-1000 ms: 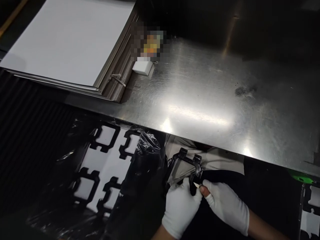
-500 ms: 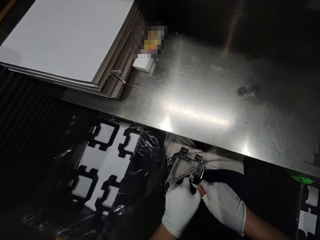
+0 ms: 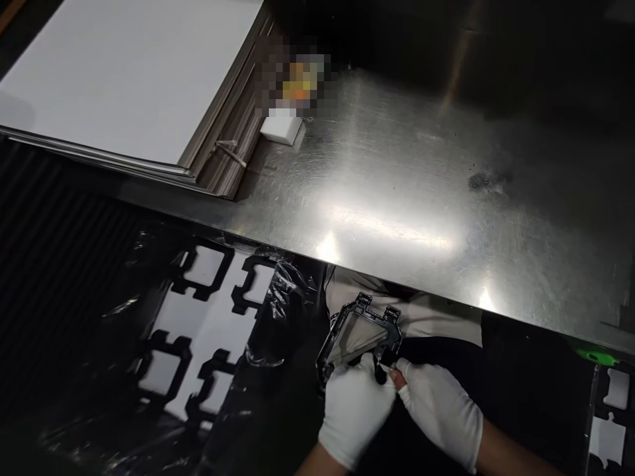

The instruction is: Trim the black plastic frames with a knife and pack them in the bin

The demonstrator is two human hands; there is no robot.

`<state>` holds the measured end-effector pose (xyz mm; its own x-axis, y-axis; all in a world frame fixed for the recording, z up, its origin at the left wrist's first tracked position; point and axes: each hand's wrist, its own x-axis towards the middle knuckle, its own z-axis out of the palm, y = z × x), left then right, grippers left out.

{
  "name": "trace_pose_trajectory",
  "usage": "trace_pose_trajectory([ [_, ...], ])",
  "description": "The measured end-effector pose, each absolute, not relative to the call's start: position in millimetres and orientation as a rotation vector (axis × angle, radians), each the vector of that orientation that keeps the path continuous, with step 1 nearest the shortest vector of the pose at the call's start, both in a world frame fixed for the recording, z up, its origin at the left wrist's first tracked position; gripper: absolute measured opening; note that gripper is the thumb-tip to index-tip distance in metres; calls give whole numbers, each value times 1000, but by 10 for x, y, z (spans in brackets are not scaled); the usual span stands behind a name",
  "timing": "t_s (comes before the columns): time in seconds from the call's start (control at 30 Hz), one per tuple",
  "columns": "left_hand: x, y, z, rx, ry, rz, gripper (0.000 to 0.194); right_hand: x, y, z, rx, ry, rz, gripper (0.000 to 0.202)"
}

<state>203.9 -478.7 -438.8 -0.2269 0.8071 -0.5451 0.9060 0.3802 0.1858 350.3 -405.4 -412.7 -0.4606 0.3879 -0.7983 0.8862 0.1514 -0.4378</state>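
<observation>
One black, tabbed, open-centred frame (image 3: 394,336), lower centre of picture, gripped by white-gloved left hand (image 3: 357,403), white-gloved right hand (image 3: 442,404) pinching small pale pointed tool (image 3: 385,368) beside it, work seemingly unfinished; four similar black frames (image 3: 184,367), lower left.

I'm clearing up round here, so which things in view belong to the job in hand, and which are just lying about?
In the job:
Black frame, held by the left hand
Small pale tool, in the right hand
Probably the similar frames at left

Seemingly just lying about:
Stack of white-topped sheets
Small white block
</observation>
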Motion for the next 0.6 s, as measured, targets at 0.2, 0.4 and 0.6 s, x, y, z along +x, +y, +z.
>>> trace_pose_trajectory([
  [0.2,2057,-4734,-4321,1392,2047,-321,20,3476,-4084,-4047,1246,1837,-1280,44],
  [0.4,2069,-4697,-4261,1327,2010,-361,26,3514,-4147,-4060,1309,1829,-1318,45],
  [0.6,2106,-4685,-4278,1263,2044,-319,29,3617,-4192,-4178,1379,1884,-1408,51],
])
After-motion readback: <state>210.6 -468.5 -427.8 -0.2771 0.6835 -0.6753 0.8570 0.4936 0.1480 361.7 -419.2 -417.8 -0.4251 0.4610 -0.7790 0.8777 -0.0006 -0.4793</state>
